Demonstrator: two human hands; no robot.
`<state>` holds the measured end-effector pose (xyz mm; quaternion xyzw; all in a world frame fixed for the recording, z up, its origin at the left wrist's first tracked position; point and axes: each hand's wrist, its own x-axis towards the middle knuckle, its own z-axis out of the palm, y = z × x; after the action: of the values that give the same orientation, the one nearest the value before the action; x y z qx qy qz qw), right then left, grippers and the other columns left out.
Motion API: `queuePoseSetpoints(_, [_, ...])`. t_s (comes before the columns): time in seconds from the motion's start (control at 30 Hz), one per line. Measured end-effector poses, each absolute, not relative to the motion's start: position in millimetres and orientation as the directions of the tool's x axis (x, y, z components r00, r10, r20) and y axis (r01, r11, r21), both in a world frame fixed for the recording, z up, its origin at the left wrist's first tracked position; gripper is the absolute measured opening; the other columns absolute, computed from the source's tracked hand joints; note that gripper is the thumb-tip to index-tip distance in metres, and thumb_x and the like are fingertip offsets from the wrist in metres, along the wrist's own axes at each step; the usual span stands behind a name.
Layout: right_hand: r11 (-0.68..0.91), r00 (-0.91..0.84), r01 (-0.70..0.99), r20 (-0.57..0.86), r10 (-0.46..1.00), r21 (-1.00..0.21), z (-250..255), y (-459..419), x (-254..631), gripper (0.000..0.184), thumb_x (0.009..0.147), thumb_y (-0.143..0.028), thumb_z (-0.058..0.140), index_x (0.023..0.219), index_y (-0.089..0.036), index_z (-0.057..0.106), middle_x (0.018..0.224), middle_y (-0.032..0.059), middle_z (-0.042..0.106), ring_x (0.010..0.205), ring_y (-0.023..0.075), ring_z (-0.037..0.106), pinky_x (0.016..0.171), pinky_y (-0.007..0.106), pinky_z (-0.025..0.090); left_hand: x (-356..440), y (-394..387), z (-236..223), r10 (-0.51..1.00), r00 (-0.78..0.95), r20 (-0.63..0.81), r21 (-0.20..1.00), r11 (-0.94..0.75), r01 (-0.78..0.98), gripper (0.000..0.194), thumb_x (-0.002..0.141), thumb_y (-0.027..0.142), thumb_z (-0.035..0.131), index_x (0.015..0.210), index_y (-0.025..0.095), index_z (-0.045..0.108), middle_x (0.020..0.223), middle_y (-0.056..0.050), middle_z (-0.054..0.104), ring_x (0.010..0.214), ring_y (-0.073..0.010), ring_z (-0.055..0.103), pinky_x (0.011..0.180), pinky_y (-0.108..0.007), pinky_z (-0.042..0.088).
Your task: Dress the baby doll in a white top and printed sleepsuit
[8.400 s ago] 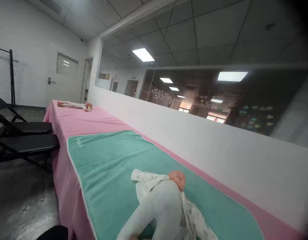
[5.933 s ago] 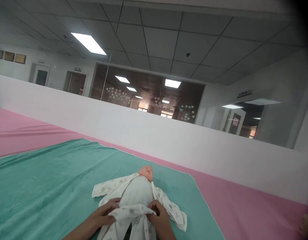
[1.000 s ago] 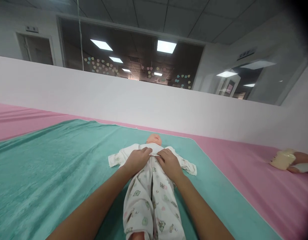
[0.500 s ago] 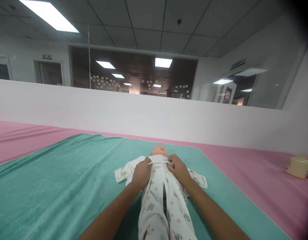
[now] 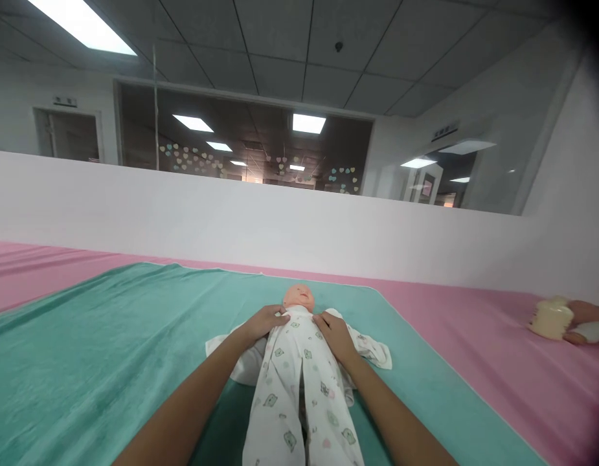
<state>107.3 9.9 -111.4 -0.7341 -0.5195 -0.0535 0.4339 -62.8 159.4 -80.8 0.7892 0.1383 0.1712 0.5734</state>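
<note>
A baby doll (image 5: 298, 296) lies on its back on a teal blanket (image 5: 148, 336), its head pointing away from me. White printed trousers (image 5: 299, 362) cover its legs and reach high up its chest, with a dark slit between the legs. Under and beside it spreads a white printed top (image 5: 374, 349), sleeves out to both sides. At the left side of the waistband, my left hand (image 5: 264, 321) is closed, its fingertips at the cloth edge. My right hand (image 5: 334, 331) pinches the opposite side of the waistband. The cloth between the fingertips is partly hidden.
Pink sheeting (image 5: 478, 336) surrounds the blanket. A low white wall (image 5: 260, 226) with glass above it runs along the back. At the far right stands a cream-coloured bottle (image 5: 552, 318), beside a skin-toned limb (image 5: 588, 312), cut off by the frame.
Both hands have drawn the trouser waistband higher, closer to the doll's neck. My left hand has turned flatter over the edge. The view has shifted slightly to the right.
</note>
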Motion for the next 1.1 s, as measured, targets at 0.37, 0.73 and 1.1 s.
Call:
queuePoseSetpoints(0.37, [-0.096,0.497,0.747,0.456,0.739,-0.658,-117.3,24.2,131.0,0.036,0.085,-0.044,0.037,0.060,-0.019,0.039,0.068,-0.0018,0.047,0.067,0.0135,0.044,0.062,0.025,0.032,-65.6,158.5,-101.7,0.272,0.961,0.054,0.912,0.378,-0.159,0.025,0.072,0.033,0.066,0.083,0.010,0.065,0.081,-0.008,0.064,0.076,-0.0152,0.058,0.072,-0.024,0.045])
queuePoseSetpoints(0.73, [-0.073,0.466,0.619,0.291,0.836,-0.782,-118.8,-38.2,105.2,0.038,0.085,-0.049,0.039,0.063,-0.018,0.041,0.065,-0.0018,0.043,0.065,0.0130,0.038,0.062,0.026,0.031,-102.9,164.4,-94.0,0.057,0.994,-0.095,0.988,0.124,0.087,0.016,0.068,0.022,0.066,0.081,0.013,0.065,0.075,-0.005,0.065,0.066,-0.0131,0.059,0.061,-0.022,0.044])
queuePoseSetpoints(1.1, [-0.148,0.216,0.107,-0.122,0.969,-0.983,-122.0,-60.9,119.7,0.009,0.060,-0.015,0.059,0.070,-0.014,0.059,0.065,-0.0023,0.054,0.058,0.0071,0.042,0.053,0.018,0.029,-116.7,153.2,-68.2,-0.068,0.978,-0.196,0.941,-0.295,0.168,0.022,0.060,0.018,0.067,0.081,0.019,0.069,0.089,-0.002,0.069,0.088,-0.0223,0.061,0.079,-0.029,0.047])
